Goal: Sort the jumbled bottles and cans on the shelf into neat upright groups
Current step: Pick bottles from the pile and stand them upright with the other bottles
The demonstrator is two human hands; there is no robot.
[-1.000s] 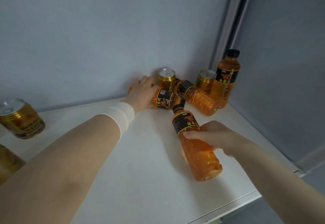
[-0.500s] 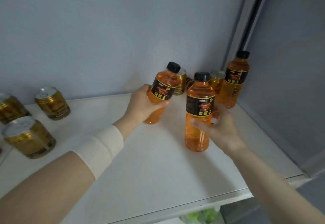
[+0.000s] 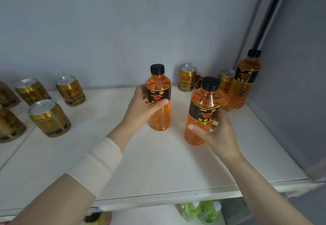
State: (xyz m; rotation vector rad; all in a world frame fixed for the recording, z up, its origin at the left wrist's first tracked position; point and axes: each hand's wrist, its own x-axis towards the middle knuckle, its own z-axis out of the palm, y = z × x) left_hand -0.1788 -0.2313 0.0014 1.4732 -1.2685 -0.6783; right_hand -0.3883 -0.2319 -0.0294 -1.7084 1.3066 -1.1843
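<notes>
My left hand grips an orange bottle with a black cap, standing upright on the white shelf. My right hand holds a second orange bottle upright, its base on or just above the shelf. A third orange bottle stands in the far right corner. Another bottle lies on its side behind my right hand, mostly hidden. Two gold cans stand at the back wall. Several gold cans stand grouped at the left.
The back wall and a right side wall close in the shelf. The shelf's front edge runs below my arms. Green bottles show on a lower level. A white wrap covers my left forearm.
My left hand has lifted a lying bottle from the back cluster, stood it upright and moved it left. My right hand has tipped its bottle upright. The view has shifted left, showing more cans.
</notes>
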